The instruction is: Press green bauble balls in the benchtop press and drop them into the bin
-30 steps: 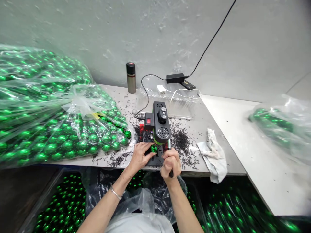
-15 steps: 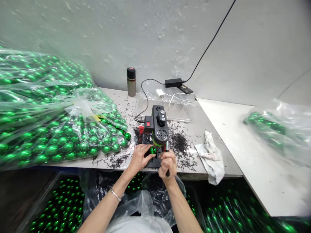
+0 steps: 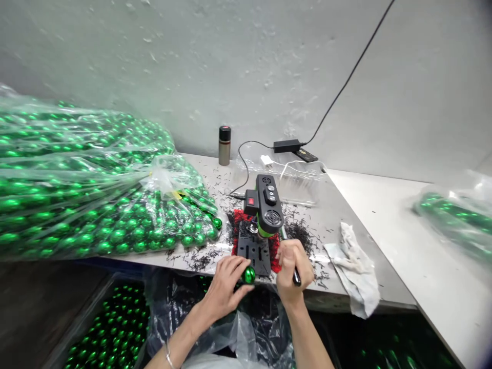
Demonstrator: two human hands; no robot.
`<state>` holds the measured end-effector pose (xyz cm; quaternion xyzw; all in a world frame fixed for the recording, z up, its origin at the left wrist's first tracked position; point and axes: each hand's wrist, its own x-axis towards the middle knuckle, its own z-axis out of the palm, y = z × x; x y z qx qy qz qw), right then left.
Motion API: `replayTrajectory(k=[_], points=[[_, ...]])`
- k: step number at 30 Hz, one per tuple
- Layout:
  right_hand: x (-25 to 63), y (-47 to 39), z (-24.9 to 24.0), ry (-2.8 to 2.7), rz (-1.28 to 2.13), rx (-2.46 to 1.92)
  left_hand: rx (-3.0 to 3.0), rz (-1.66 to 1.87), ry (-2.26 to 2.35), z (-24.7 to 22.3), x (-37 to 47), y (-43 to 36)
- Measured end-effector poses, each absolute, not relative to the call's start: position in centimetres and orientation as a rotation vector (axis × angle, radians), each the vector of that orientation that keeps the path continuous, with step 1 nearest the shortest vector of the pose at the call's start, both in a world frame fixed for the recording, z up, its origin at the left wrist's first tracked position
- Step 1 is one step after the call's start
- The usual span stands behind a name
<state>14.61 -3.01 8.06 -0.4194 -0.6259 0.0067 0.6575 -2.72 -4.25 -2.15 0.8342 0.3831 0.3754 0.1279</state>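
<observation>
My left hand (image 3: 226,284) is closed on a shiny green ball (image 3: 248,274) at the table's front edge, fingers above it and thumb below. The ball is in front of the black slotted base plate (image 3: 253,251) of a small bench drill press (image 3: 269,205). My right hand (image 3: 294,269) is wrapped round the press's lever handle (image 3: 296,278), whose black end pokes out below the fist. The drill's tip is hidden under its black and green head. Red material (image 3: 275,251) shows beside the base.
A big clear bag of green balls (image 3: 115,205) fills the left of the table. Dark shavings (image 3: 295,233) lie round the press. Behind are a flask (image 3: 224,146), a power adapter (image 3: 286,146) and a clear tray (image 3: 300,192). A white cloth (image 3: 355,266) hangs over the front edge.
My left hand has drawn the green ball from under the drill head to the plate's front edge. My right hand still grips the lever, now farther out from the press. The view has shifted.
</observation>
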Motion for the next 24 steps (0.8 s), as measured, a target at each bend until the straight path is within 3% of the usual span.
replayTrajectory(k=[5, 8, 11, 14, 17, 21, 24], points=[[14.2, -3.0, 5.9, -1.365, -0.011, -0.939, 2.490, 1.093, 1.562, 0.3, -5.5, -0.8], [14.3, -3.2, 5.9, -1.399, -0.012, -0.948, 2.447, 0.758, 1.900, 2.6, -6.2, 4.2], [14.5, -3.2, 6.3, -1.431, -0.016, -0.966, 2.436, 0.363, 1.856, 3.9, -6.1, 7.7], [14.5, -3.2, 6.3, -1.436, -0.032, -0.955, 2.422, 0.307, 1.785, 4.0, -6.2, 8.9], [14.5, -3.1, 6.1, -1.435, -0.042, -0.942, 2.241, 0.549, 1.680, 3.9, -6.8, 8.4], [14.4, -3.2, 6.4, -1.426, -0.022, -0.955, 1.247, 1.113, 1.162, 3.7, -7.4, 6.0], [14.2, -3.1, 7.5, -1.369, -0.005, -0.992, 0.746, 1.154, 0.899, 3.3, -6.6, 3.8]])
